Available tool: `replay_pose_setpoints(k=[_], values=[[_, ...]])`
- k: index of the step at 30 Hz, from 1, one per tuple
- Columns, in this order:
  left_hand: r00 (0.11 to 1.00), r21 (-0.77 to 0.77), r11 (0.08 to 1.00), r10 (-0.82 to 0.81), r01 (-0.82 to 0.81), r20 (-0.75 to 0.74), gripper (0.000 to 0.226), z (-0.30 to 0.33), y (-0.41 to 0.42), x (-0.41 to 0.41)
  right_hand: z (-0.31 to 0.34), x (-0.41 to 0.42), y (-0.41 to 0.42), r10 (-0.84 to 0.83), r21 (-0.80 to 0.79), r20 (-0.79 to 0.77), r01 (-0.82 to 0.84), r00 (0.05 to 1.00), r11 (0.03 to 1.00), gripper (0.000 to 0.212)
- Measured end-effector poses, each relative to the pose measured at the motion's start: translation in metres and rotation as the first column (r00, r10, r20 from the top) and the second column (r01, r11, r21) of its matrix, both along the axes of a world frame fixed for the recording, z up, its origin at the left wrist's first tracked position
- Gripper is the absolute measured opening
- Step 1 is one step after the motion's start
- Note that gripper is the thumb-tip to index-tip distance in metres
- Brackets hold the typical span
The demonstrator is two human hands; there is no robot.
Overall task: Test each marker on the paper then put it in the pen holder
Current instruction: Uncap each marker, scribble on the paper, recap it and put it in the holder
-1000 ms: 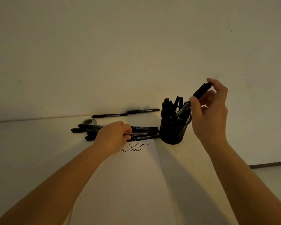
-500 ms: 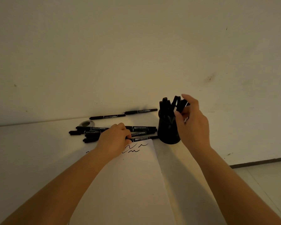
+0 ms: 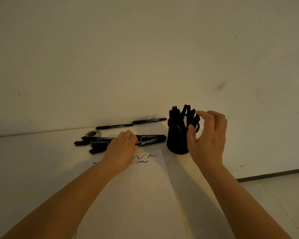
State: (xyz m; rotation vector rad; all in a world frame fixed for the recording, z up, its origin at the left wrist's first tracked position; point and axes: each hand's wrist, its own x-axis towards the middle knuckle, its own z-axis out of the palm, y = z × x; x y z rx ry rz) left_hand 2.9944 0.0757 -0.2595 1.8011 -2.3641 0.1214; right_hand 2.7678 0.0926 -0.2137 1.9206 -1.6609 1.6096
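the right hand [image 3: 208, 135] hovers just beside the black mesh pen holder [image 3: 177, 142], its grip loose and open, thumb and forefinger spread near the caps of the black markers standing in the holder [image 3: 183, 114], nothing pinched between them; over on the other side the left hand [image 3: 122, 149] lies curled on the heap of loose black markers [image 3: 148, 140] on the pale counter [image 3: 33, 161], fingers closing round one barrel, though whether it is truly gripped i cannot tell, the palm covers it; two more black markers [image 3: 131, 124] lie end to end at the wall, well apart from the heap; a small round tape roll [image 3: 93, 134] sits behind the pile; the white sheet of paper [image 3: 140, 195] lies near the person, with a few black squiggles [image 3: 141, 158] at its far edge, just beside the left wrist; the step in hand, as i judge it, is fetching the next marker to test; best to lift one barrel cleanly out of the heap so the others don't roll, bring the free right hand across to pull the cap, draw on bare paper below the existing marks, recap firmly, then drop it upright into a gap in the crowded holder without knocking it
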Motion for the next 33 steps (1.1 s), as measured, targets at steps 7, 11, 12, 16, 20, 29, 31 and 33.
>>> replay_pose_setpoints(k=[7,11,12,16,20,29,31,33], values=[[0.888,0.102,0.993,0.100,-0.061,-0.450,0.015,0.025,0.038,-0.003,-0.017,0.034,0.036,0.365,0.356,0.211,-0.419,0.907,0.835,0.011],[0.830,0.043,0.997,-0.027,0.060,-0.558,0.007,0.030,0.073,-0.011,-0.030,0.054,0.049,0.386,0.450,0.502,-0.615,0.774,0.648,0.011],[0.825,0.038,0.996,-0.048,0.084,-0.563,0.007,0.028,0.080,-0.012,-0.032,0.057,0.053,0.395,0.429,0.554,-0.658,0.733,0.619,0.011],[0.768,0.133,0.987,0.013,0.095,-0.640,0.014,0.020,0.095,-0.010,-0.036,0.066,0.065,0.368,0.384,0.634,-0.690,0.680,0.614,0.017],[0.765,0.340,0.922,0.081,0.187,-0.639,0.015,0.022,0.102,-0.003,-0.038,0.066,0.072,0.298,0.335,0.708,-0.676,0.641,0.656,0.022],[0.757,0.259,0.964,0.126,0.059,-0.642,0.015,0.026,0.113,-0.005,-0.039,0.077,0.077,0.262,0.397,0.722,-0.694,0.640,0.600,0.026],[0.808,0.144,0.989,0.097,-0.015,-0.581,0.015,0.026,0.114,-0.007,-0.040,0.083,0.076,0.192,0.394,0.763,-0.679,0.617,0.619,0.029],[0.869,0.022,0.998,0.060,-0.057,-0.491,0.020,0.024,0.114,-0.009,-0.042,0.090,0.075,0.114,0.398,0.794,-0.652,0.597,0.645,0.030]])
